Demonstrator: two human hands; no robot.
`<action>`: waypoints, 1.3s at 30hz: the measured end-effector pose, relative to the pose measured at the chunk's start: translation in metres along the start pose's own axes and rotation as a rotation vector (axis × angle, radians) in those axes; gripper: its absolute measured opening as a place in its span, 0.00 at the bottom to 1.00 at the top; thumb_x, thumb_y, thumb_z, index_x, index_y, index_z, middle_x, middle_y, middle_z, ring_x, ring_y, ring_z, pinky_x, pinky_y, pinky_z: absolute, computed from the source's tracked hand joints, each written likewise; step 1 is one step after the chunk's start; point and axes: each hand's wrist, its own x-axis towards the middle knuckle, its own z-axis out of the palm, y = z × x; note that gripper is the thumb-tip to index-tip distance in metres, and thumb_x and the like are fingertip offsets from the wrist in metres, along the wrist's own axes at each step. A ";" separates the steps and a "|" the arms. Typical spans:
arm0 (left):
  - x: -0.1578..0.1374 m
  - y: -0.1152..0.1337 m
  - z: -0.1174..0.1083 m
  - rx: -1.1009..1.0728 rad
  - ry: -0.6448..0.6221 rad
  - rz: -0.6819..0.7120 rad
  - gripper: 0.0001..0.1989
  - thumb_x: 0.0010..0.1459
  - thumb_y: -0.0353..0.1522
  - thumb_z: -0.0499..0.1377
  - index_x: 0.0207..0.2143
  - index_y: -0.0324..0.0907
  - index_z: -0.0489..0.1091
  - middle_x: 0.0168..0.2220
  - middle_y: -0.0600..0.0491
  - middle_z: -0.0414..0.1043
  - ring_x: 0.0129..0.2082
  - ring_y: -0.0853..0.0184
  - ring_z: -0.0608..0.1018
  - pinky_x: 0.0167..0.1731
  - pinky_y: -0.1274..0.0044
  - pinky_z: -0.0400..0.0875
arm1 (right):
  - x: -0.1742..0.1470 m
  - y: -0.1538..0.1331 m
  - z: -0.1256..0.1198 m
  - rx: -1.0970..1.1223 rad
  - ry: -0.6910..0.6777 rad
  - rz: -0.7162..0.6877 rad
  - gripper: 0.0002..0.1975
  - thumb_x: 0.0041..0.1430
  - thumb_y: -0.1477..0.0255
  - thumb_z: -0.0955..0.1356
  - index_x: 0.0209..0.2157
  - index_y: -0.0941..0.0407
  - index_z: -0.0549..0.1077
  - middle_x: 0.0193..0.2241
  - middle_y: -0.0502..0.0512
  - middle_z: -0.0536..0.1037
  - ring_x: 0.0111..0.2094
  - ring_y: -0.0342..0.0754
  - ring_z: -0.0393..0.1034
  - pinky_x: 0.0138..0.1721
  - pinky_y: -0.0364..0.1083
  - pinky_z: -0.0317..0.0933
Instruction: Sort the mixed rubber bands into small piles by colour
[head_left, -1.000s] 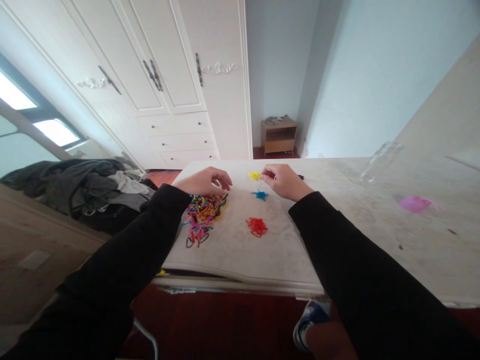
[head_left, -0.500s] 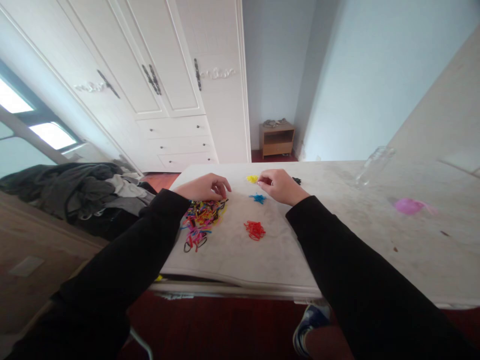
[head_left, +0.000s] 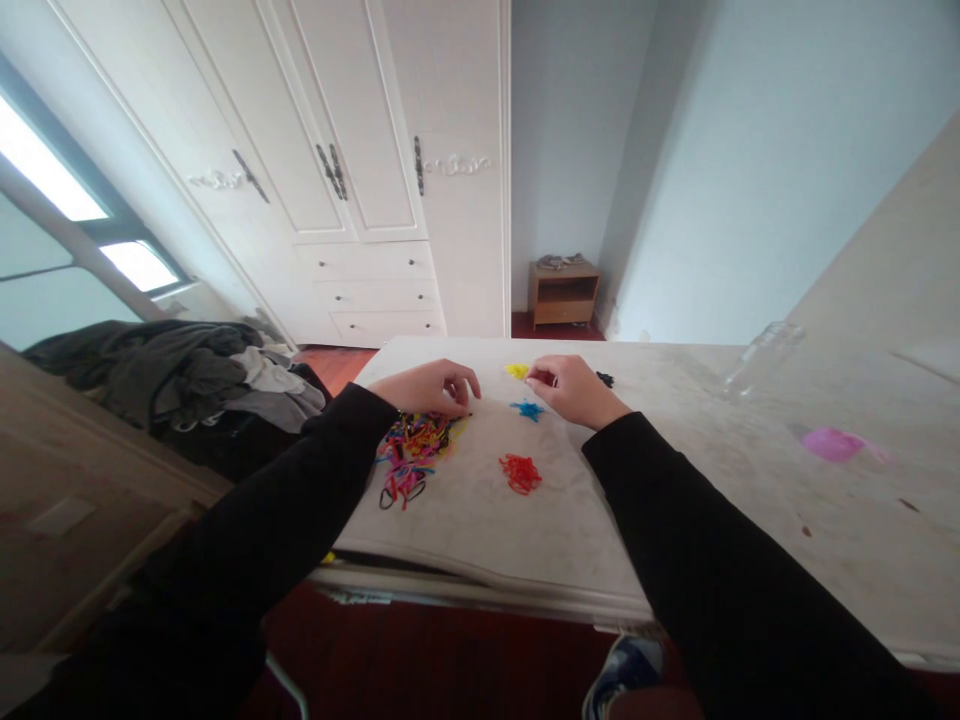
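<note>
On the left, a mixed heap of small coloured rubber bands (head_left: 414, 447) lies on the white table. My left hand (head_left: 437, 386) rests over the heap's far edge, fingers loosely curved and apart, with nothing visible between them. My right hand (head_left: 574, 388) has thumb and fingertips pinched together beside a small yellow pile of bands (head_left: 517, 371); whatever sits in the pinch is too small to make out. Nearer to me are a blue pile (head_left: 529, 410) and a red pile (head_left: 520, 473). Black bands (head_left: 605, 380) show just beyond my right hand, partly hidden by it.
A clear glass jar (head_left: 763, 360) lies tilted on the table's right side, with a pink bag-like item (head_left: 834, 445) closer in. Dark clothes (head_left: 172, 375) are heaped left of the table. The table's front edge (head_left: 487, 585) runs below my forearms.
The whole view has shifted slightly, so everything appears a little lower and further right. Both hands keep nearly the same places over the table, the right still pinched beside the yellow pile.
</note>
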 end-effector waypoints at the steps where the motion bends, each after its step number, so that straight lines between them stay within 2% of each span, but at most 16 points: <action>1: 0.000 0.000 -0.001 0.025 0.027 0.015 0.12 0.51 0.32 0.68 0.40 0.42 0.78 0.30 0.55 0.81 0.27 0.69 0.80 0.31 0.78 0.70 | 0.000 0.000 0.000 0.001 0.001 0.001 0.08 0.61 0.75 0.67 0.30 0.59 0.79 0.27 0.54 0.78 0.29 0.45 0.67 0.34 0.45 0.56; 6: -0.001 -0.002 -0.003 0.066 0.067 -0.012 0.13 0.50 0.34 0.69 0.40 0.43 0.79 0.29 0.56 0.81 0.27 0.68 0.80 0.30 0.78 0.70 | 0.000 -0.002 -0.001 0.000 -0.008 0.010 0.08 0.60 0.75 0.67 0.31 0.60 0.79 0.27 0.54 0.78 0.28 0.45 0.67 0.34 0.45 0.56; 11: 0.000 -0.005 -0.002 0.074 0.085 -0.010 0.13 0.52 0.37 0.69 0.40 0.43 0.80 0.31 0.53 0.82 0.32 0.65 0.82 0.31 0.78 0.71 | 0.000 -0.002 0.000 0.001 -0.019 -0.001 0.08 0.60 0.76 0.67 0.30 0.60 0.79 0.26 0.54 0.78 0.28 0.44 0.67 0.34 0.44 0.56; 17: 0.001 -0.009 0.000 -0.016 -0.002 0.043 0.18 0.48 0.34 0.73 0.43 0.43 0.79 0.33 0.52 0.83 0.33 0.66 0.82 0.34 0.76 0.74 | 0.001 -0.003 -0.001 -0.008 -0.018 -0.015 0.08 0.60 0.76 0.67 0.30 0.60 0.79 0.26 0.54 0.77 0.28 0.44 0.66 0.34 0.44 0.55; 23: -0.001 -0.003 -0.002 -0.002 -0.054 0.045 0.13 0.54 0.30 0.68 0.43 0.43 0.79 0.33 0.52 0.83 0.31 0.67 0.82 0.34 0.77 0.74 | 0.001 -0.002 0.001 -0.013 -0.017 -0.035 0.07 0.58 0.76 0.68 0.29 0.59 0.78 0.25 0.53 0.76 0.27 0.44 0.65 0.33 0.45 0.54; 26: -0.003 0.002 -0.002 -0.045 -0.034 0.066 0.11 0.53 0.29 0.68 0.41 0.42 0.78 0.33 0.52 0.83 0.33 0.67 0.83 0.34 0.78 0.75 | 0.001 -0.003 0.001 -0.014 -0.014 -0.041 0.07 0.58 0.76 0.68 0.29 0.59 0.78 0.25 0.53 0.76 0.27 0.44 0.65 0.33 0.45 0.54; 31: -0.004 0.001 0.001 -0.200 0.042 0.039 0.11 0.54 0.33 0.69 0.40 0.42 0.76 0.30 0.52 0.82 0.28 0.68 0.83 0.27 0.79 0.74 | 0.000 -0.004 0.001 0.008 -0.013 -0.022 0.07 0.58 0.77 0.67 0.30 0.59 0.79 0.25 0.53 0.77 0.27 0.44 0.65 0.33 0.45 0.55; 39: -0.001 0.008 0.003 -0.258 0.162 0.055 0.14 0.49 0.34 0.73 0.37 0.40 0.76 0.34 0.50 0.84 0.32 0.67 0.84 0.32 0.77 0.80 | 0.000 -0.009 0.002 0.015 -0.024 -0.036 0.07 0.58 0.77 0.68 0.30 0.59 0.80 0.25 0.52 0.77 0.27 0.43 0.65 0.33 0.44 0.54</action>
